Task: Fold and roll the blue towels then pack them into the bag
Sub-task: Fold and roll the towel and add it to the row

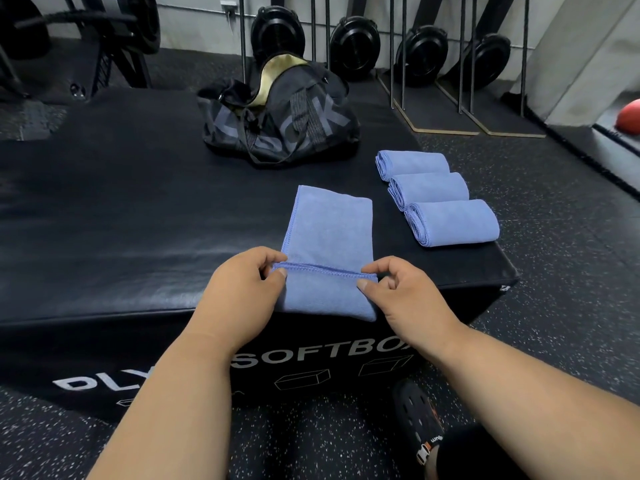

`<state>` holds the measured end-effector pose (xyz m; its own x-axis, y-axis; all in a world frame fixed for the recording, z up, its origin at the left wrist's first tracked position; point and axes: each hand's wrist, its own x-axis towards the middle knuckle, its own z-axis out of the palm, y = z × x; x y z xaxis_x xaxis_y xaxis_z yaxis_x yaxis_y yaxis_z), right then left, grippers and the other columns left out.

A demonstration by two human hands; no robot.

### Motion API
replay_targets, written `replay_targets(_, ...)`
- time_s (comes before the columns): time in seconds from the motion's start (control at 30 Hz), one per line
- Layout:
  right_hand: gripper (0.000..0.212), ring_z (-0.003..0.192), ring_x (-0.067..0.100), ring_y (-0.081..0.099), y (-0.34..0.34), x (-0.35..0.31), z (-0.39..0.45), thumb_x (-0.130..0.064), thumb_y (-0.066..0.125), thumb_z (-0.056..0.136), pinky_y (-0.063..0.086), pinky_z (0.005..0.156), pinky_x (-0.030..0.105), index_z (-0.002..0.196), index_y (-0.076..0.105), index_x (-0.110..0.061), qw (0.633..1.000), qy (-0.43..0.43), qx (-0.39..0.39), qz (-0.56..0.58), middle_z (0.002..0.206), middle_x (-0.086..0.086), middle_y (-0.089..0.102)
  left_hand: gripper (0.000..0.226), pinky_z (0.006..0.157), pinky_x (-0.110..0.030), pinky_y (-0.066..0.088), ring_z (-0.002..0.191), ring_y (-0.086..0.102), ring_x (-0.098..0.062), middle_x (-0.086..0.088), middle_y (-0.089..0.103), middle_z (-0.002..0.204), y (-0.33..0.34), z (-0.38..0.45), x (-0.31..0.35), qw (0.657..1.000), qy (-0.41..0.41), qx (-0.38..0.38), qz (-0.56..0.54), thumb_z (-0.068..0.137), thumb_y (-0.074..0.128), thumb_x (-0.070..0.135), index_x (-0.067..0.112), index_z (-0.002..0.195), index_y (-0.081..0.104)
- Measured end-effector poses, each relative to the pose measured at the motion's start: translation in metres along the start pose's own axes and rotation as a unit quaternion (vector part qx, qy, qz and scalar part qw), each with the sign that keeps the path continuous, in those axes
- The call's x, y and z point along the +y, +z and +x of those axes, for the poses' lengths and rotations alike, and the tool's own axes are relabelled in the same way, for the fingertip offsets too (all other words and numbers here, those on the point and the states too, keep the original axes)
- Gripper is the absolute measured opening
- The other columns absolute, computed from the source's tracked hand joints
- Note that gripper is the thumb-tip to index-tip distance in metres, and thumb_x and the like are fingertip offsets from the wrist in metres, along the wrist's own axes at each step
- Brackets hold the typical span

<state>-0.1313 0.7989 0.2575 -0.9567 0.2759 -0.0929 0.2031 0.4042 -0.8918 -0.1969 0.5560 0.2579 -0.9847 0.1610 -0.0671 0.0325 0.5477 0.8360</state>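
At the centre of the frame we see a blue towel (329, 237) lying flat in a long strip on the black padded soft box (121, 220), its near end turned over on itself at the box's front edge. Our left hand (239, 289) pinches the left end of that stitched fold between thumb and curled fingers, while our right hand (401, 296) pinches the right end in the same way; both hands grip the towel's hem. To the right of centre, three rolled blue towels (436, 197) lie side by side in a row, touching one another, near the box's right edge. Above centre, further back on the same box, sits a black duffel bag (280, 119), its top gaping open to show a gold lining, well apart from the flat towel. Across the top of the frame, black machines (353, 46) stand upright along the wall on a speckled rubber floor (554, 271), and a red ball (630, 116) shows at the right edge. A black sandalled foot (420, 420) appears at lower right.
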Motion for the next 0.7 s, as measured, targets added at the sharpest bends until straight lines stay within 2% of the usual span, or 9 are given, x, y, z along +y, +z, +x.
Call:
replay_targets(0.07,0.008,0.050,0.003,0.041,0.000,0.001,0.000,-0.025,0.073,0.098,0.036,0.054,0.013,0.105,0.070,-0.024,1.000,-0.002,0.003,0.000,0.053,-0.013,0.044,0.018,0.072,-0.023,0.047,0.085,0.063,0.000,0.014,0.072,0.093,0.000,-0.001,0.001,1.000,-0.007,-0.001,-0.006,0.101,0.058,0.029,0.037,0.109,0.072)
replay_targets(0.17,0.005,0.050,0.003,0.040,-0.001,0.001,0.000,-0.026,0.072,0.099,0.035,0.054,0.014,0.103,0.072,-0.023,1.000,-0.006,0.008,-0.006,0.051,-0.014,0.043,0.017,0.073,-0.026,0.052,0.086,0.065,-0.006,0.012,0.073,0.092,-0.003,0.000,0.002,0.999,-0.021,0.000,-0.026,0.100,0.059,0.028,0.038,0.101,0.073)
replay_targets(0.23,0.005,0.049,0.003,0.039,0.000,0.002,0.000,-0.027,0.072,0.099,0.035,0.053,0.014,0.102,0.073,-0.023,1.000,-0.005,0.004,-0.011,0.051,-0.014,0.043,0.016,0.071,-0.027,0.051,0.083,0.065,-0.008,0.010,0.072,0.090,-0.004,0.001,0.001,0.999,-0.024,-0.004,-0.024,0.100,0.059,0.029,0.038,0.103,0.073)
replay_targets(0.33,0.005,0.047,0.006,0.039,0.002,0.004,-0.001,-0.028,0.071,0.100,0.038,0.047,0.017,0.104,0.071,-0.025,1.000,0.005,0.004,-0.017,0.052,-0.012,0.043,0.018,0.066,-0.025,0.045,0.077,0.061,-0.004,0.011,0.067,0.086,-0.001,0.000,0.002,1.000,-0.007,-0.003,0.014,0.100,0.061,0.030,0.040,0.112,0.068)
replay_targets(0.4,0.006,0.047,0.008,0.038,0.003,0.005,-0.002,-0.028,0.071,0.100,0.038,0.042,0.020,0.105,0.069,-0.026,1.000,0.010,0.002,-0.017,0.052,-0.012,0.042,0.022,0.069,-0.025,0.046,0.081,0.060,-0.001,0.015,0.063,0.092,0.002,-0.002,0.004,0.999,0.016,0.024,0.039,0.097,0.065,0.029,0.044,0.114,0.064)
replay_targets(0.47,0.008,0.047,0.008,0.038,0.003,0.004,-0.002,-0.028,0.070,0.100,0.038,0.042,0.020,0.108,0.067,-0.027,1.000,0.012,0.001,-0.015,0.052,-0.011,0.041,0.022,0.074,-0.024,0.046,0.092,0.059,-0.001,0.018,0.058,0.100,0.001,-0.003,0.007,0.993,0.066,0.069,0.067,0.093,0.069,0.025,0.042,0.105,0.062)
replay_targets(0.53,0.010,0.046,0.008,0.038,0.004,0.004,-0.002,-0.027,0.070,0.101,0.039,0.043,0.019,0.110,0.065,-0.028,1.000,0.012,0.001,-0.015,0.052,-0.010,0.041,0.021,0.078,-0.021,0.045,0.098,0.058,-0.002,0.018,0.059,0.101,-0.001,-0.004,0.009,0.986,0.123,0.084,0.076,0.093,0.070,0.018,0.038,0.094,0.066)
replay_targets(0.6,0.010,0.046,0.008,0.039,0.004,0.004,-0.001,-0.027,0.070,0.101,0.040,0.044,0.019,0.110,0.065,-0.028,1.000,0.011,0.002,-0.017,0.052,-0.011,0.041,0.024,0.086,-0.021,0.048,0.104,0.058,-0.002,0.021,0.063,0.101,-0.002,-0.004,0.007,0.984,0.153,0.046,0.083,0.095,0.069,0.016,0.039,0.092,0.075)
replay_targets(0.7,0.011,0.047,0.007,0.041,0.005,0.006,-0.002,-0.027,0.070,0.100,0.042,0.049,0.018,0.109,0.064,-0.029,1.000,0.002,0.003,-0.019,0.051,-0.012,0.042,0.020,0.102,-0.029,0.048,0.116,0.053,-0.002,0.032,0.062,0.109,-0.002,-0.005,-0.002,0.985,0.140,-0.051,0.088,0.095,0.071,0.029,0.047,0.100,0.077)
